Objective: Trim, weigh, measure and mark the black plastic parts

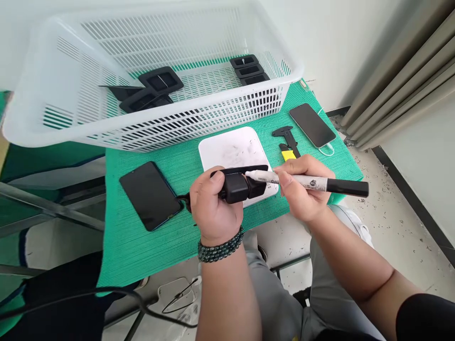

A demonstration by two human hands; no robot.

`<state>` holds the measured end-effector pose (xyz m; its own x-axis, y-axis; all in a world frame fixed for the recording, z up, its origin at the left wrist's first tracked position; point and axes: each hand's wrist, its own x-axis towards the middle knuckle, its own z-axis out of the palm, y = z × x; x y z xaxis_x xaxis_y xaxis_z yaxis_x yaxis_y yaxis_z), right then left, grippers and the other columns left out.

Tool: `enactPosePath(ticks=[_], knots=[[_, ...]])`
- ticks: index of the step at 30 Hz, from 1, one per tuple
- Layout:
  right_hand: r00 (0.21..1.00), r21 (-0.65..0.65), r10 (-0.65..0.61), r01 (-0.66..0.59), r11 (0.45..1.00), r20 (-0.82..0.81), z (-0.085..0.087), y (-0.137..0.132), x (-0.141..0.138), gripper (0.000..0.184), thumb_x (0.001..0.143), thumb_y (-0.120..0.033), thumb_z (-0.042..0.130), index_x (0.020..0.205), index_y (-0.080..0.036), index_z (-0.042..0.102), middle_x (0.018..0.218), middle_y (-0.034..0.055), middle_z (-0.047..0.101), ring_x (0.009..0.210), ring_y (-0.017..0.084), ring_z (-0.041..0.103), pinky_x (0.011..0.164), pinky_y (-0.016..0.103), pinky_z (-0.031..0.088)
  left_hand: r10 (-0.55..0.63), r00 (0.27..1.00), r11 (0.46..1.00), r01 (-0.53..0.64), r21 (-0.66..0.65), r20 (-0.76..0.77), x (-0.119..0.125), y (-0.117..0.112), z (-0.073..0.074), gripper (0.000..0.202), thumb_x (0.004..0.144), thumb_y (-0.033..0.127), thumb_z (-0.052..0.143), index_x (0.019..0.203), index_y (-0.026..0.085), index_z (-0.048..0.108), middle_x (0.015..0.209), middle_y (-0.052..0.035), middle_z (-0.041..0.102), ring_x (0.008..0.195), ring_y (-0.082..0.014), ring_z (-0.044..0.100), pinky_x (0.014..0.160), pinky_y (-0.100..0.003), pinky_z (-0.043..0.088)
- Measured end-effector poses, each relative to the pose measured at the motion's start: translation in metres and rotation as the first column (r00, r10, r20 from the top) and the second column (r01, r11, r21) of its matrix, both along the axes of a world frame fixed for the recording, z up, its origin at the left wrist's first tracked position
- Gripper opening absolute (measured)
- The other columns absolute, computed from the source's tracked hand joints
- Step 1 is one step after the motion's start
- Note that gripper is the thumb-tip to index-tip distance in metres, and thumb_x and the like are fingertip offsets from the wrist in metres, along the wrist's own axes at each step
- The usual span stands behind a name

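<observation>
Black part [237, 188]: matt, perhaps plastic | basket [213, 103]: smooth plastic | green cover [142, 255]: coarse weave

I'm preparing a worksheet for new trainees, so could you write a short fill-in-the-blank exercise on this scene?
1. The right grip holds a black-and-white ____.
2. The left grip holds a part coloured ____.
3. The mesh cloth under the basket is coloured ____.
4. A white ____ is attached to the phone at far right.

Missing words: marker; black; green; cable.
</observation>
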<state>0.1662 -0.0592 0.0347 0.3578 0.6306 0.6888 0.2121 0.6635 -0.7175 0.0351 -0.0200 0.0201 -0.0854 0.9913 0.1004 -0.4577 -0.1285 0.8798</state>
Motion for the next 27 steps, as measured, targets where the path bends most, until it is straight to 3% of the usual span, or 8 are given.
enactPosePath(ticks=[5, 8, 12, 15, 19, 23, 27], knots=[[0.958, 0.14, -0.237, 0.215, 0.967, 0.163, 0.004, 0.004, 0.001, 0.01, 0.101, -0.025, 0.061, 0.103, -0.026, 0.071, 0.075, -0.0005, 0.069, 0.057, 0.015, 0.065, 0.052, 0.029, 0.055, -0.068, 0.994, 0.998, 0.069, 0.011, -0.082, -0.003, -0.002, -0.003, 0.042, 0.074, 0.053, 0.076, 0.057, 0.019, 0.058, 0.056, -0.0002, 0.053, 0.05, -0.0128, 0.051, 0.048, -0.027, 0.042], [0.942, 0.195, -0.297, 0.265, 0.944, 0.158, 0.005, 0.007, 0.002, 0.012, 0.102, -0.026, 0.059, 0.107, -0.027, 0.071, 0.079, -0.0006, 0.071, 0.056, 0.014, 0.066, 0.052, 0.029, 0.057, -0.1, 0.991, 0.995, 0.101, 0.004, -0.085, -0.004, -0.003, -0.005, 0.041, 0.074, 0.055, 0.078, 0.06, 0.019, 0.063, 0.057, -0.0007, 0.054, 0.054, -0.0152, 0.057, 0.052, -0.028, 0.048], [0.936, 0.187, -0.292, 0.257, 0.948, 0.194, 0.001, 0.005, 0.001, 0.016, 0.105, -0.028, 0.055, 0.111, -0.025, 0.07, 0.075, -0.0004, 0.069, 0.05, 0.013, 0.061, 0.048, 0.027, 0.052, -0.052, 0.997, 0.997, 0.056, -0.06, 0.058, -0.004, -0.002, -0.004, 0.04, 0.076, 0.059, 0.078, 0.073, 0.021, 0.067, 0.079, -0.0049, 0.069, 0.087, -0.0244, 0.071, 0.072, -0.034, 0.058], [0.951, 0.182, -0.243, 0.209, 0.961, 0.193, -0.004, 0.001, -0.004, 0.019, 0.105, -0.027, 0.055, 0.117, -0.024, 0.07, 0.076, 0.001, 0.069, 0.053, 0.014, 0.063, 0.051, 0.028, 0.052, -0.026, 0.991, 0.995, 0.039, -0.095, 0.134, -0.004, 0.001, 0.001, 0.041, 0.081, 0.064, 0.075, 0.087, 0.024, 0.071, 0.099, -0.0077, 0.075, 0.104, -0.0276, 0.071, 0.076, -0.036, 0.06], [0.987, 0.225, -0.131, 0.108, 0.968, 0.089, -0.003, -0.002, -0.008, 0.011, 0.098, -0.024, 0.063, 0.104, -0.025, 0.073, 0.067, -0.0003, 0.068, 0.049, 0.014, 0.06, 0.046, 0.027, 0.048, 0.031, 0.978, 0.996, -0.013, -0.087, 0.207, -0.006, 0.004, 0.005, 0.041, 0.083, 0.067, 0.072, 0.089, 0.027, 0.072, 0.104, -0.0068, 0.077, 0.108, -0.0287, 0.071, 0.083, -0.04, 0.062], [0.987, 0.193, -0.074, 0.045, 0.98, 0.144, 0.002, -0.003, -0.01, 0.007, 0.097, -0.024, 0.063, 0.095, -0.026, 0.07, 0.067, -0.0002, 0.068, 0.052, 0.015, 0.064, 0.047, 0.027, 0.05, 0.014, 0.988, 0.998, -0.006, -0.056, 0.152, -0.007, 0.005, 0.003, 0.042, 0.081, 0.07, 0.072, 0.084, 0.028, 0.071, 0.103, -0.0095, 0.077, 0.109, -0.0345, 0.07, 0.079, -0.047, 0.061], [0.975, 0.191, -0.064, 0.023, 0.981, 0.213, 0.001, 0.0, -0.013, 0.008, 0.097, -0.023, 0.06, 0.098, -0.027, 0.067, 0.067, -0.0017, 0.068, 0.052, 0.014, 0.063, 0.049, 0.026, 0.052, -0.006, 0.988, 0.998, 0.014, -0.053, 0.156, -0.008, 0.004, 0.002, 0.041, 0.082, 0.069, 0.072, 0.081, 0.027, 0.072, 0.1, -0.0079, 0.077, 0.1, -0.0317, 0.072, 0.077, -0.046, 0.061]])
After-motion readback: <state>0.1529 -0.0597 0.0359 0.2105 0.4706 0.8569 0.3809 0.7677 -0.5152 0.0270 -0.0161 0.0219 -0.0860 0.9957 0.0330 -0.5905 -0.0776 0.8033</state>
